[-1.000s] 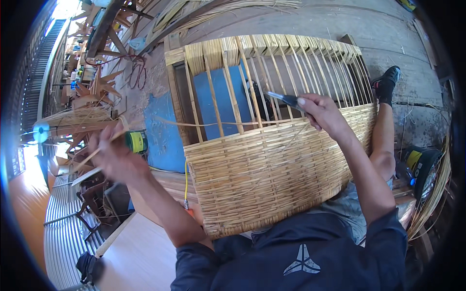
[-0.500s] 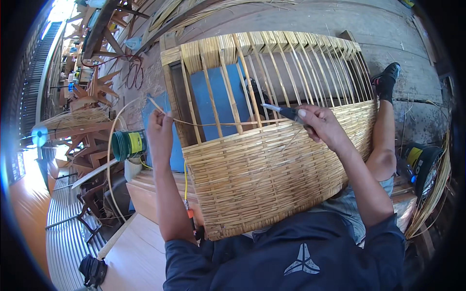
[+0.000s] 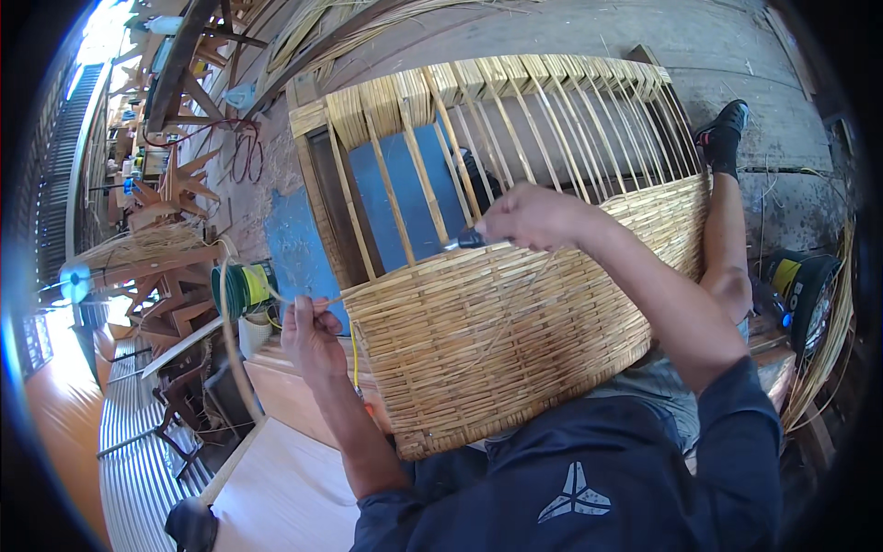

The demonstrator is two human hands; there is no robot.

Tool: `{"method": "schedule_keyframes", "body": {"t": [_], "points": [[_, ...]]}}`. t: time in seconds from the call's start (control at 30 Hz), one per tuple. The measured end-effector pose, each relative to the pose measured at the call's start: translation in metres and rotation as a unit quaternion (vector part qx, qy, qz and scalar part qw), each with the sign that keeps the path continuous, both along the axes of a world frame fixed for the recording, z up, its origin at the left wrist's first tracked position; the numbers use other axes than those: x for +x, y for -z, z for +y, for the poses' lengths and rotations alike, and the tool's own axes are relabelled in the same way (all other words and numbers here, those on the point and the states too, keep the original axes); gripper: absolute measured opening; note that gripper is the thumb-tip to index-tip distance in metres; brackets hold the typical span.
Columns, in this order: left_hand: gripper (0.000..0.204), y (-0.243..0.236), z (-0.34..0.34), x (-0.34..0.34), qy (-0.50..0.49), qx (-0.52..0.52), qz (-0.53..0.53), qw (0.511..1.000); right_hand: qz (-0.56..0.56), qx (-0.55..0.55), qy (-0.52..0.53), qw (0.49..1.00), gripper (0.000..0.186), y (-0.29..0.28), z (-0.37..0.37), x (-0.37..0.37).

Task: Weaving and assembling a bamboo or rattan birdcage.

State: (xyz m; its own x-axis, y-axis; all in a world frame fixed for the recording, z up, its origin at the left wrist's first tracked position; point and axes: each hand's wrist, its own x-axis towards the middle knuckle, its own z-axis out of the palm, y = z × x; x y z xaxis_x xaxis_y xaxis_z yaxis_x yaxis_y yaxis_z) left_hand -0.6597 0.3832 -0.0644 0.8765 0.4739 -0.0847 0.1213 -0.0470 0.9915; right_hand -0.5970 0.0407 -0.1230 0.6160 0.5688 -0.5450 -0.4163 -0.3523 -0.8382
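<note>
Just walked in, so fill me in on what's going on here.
A person is weaving a half-finished cane basket resting on their lap. The right hand holds a dark-handled tool at the top edge of the woven part, among the bare upright ribs. The left hand pinches a thin cane strand beside the basket.

The single head-worn fisheye view looks steeply down, close over the half-woven basket [image 3: 515,322] on the lap.

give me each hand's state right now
Left hand: closed, pinching a thin cane strand.
Right hand: closed on a dark-handled tool at the woven basket.
</note>
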Motion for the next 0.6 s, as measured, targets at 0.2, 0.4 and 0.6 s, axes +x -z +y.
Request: {"method": "schedule_keyframes", "body": {"t": [0.2, 0.4, 0.6], "points": [[0.022, 0.022, 0.011, 0.006, -0.019, -0.121, -0.075, 0.990, 0.000, 0.081, 0.334, 0.939, 0.038, -0.014, -0.003, 0.015], [0.033, 0.028, 0.027, 0.027, 0.160, -0.348, -0.058, 0.922, -0.019, -0.045, 0.074, 0.996, 0.033, -0.010, 0.014, 0.002], [0.037, 0.031, 0.035, 0.023, 0.183, -0.371, -0.053, 0.909, -0.005, 0.179, 0.507, 0.843, 0.029, 0.026, -0.042, 0.005]]}}
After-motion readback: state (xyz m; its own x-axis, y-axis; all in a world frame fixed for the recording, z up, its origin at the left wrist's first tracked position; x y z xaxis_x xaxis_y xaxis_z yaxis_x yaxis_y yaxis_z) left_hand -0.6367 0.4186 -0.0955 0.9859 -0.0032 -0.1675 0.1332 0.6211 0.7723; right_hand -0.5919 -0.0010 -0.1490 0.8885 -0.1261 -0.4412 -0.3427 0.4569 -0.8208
